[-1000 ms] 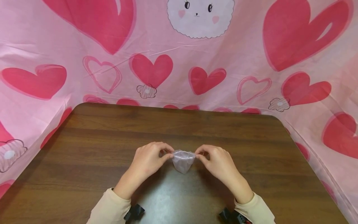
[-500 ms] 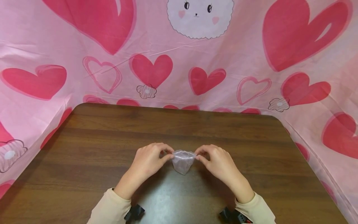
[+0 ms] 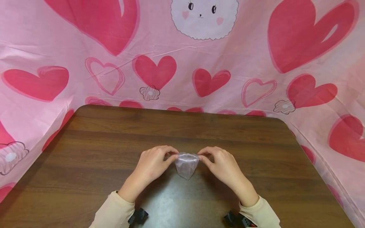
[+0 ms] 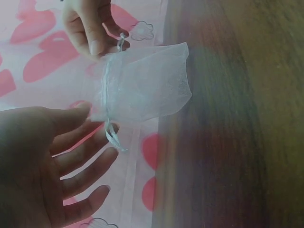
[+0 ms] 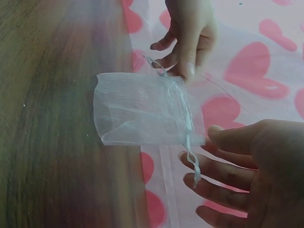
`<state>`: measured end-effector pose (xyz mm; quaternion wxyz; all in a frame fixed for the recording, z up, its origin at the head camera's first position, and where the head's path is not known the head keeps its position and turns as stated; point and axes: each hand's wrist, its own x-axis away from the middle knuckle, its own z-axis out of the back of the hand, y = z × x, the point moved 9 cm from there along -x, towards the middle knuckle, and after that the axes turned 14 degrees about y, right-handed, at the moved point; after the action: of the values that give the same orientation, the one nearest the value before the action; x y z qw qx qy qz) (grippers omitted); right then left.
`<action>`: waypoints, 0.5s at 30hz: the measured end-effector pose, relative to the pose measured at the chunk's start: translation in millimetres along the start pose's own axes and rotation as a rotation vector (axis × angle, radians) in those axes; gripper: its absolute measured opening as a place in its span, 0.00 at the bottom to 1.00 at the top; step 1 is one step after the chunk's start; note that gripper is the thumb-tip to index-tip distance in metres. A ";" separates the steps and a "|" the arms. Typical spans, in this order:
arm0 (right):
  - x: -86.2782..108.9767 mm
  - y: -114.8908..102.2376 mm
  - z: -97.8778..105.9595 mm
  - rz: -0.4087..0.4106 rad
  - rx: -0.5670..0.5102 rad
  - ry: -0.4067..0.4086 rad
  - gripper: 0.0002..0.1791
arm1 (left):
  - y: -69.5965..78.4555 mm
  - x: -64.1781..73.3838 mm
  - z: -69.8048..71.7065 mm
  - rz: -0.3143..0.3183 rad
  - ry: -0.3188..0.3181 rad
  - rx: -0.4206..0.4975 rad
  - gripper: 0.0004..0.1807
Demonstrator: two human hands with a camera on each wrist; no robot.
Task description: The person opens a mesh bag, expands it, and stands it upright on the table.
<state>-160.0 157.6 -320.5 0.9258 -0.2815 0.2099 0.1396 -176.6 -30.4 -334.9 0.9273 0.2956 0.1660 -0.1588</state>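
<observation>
A small sheer white drawstring pouch [image 3: 186,167] hangs between my two hands over the table. My left hand [image 3: 155,161] pinches one top corner between thumb and forefinger, and my right hand [image 3: 219,163] pinches the opposite corner the same way. Through the mesh of the pouch [image 4: 147,85] nothing solid shows in the left wrist view. A ribbon loop [image 4: 113,137] dangles at the side by the left fingers, and a matching ribbon [image 5: 194,166] hangs beside the right fingers. The other fingers of each hand are spread loosely.
A dark brown wooden table [image 3: 114,133] with rounded far corners lies beneath both hands. Behind it and at the sides hangs a pink cloth [image 3: 182,47] printed with hearts. Black devices [image 3: 138,217] are strapped at the wrists, under beige sleeves [image 3: 114,210].
The hands keep their pinch on the pouch and hardly move. Its lower end hangs slightly lower in view, and its mouth looks a little flatter.
</observation>
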 end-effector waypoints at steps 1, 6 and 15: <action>-0.2 0.0 0.5 -0.003 0.003 0.007 0.05 | 0.2 -0.2 0.0 0.003 0.000 -0.002 0.06; -1.8 0.9 2.7 -0.029 -0.002 0.042 0.04 | 0.9 -1.7 0.9 0.014 0.012 -0.009 0.06; -6.4 -0.2 -3.0 -0.037 -0.026 0.024 0.02 | 0.9 -6.0 -2.6 0.018 0.015 -0.025 0.07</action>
<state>-166.4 154.8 -319.6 0.9220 -0.2988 0.2140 0.1219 -182.2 -26.9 -334.1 0.9310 0.2869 0.1724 -0.1459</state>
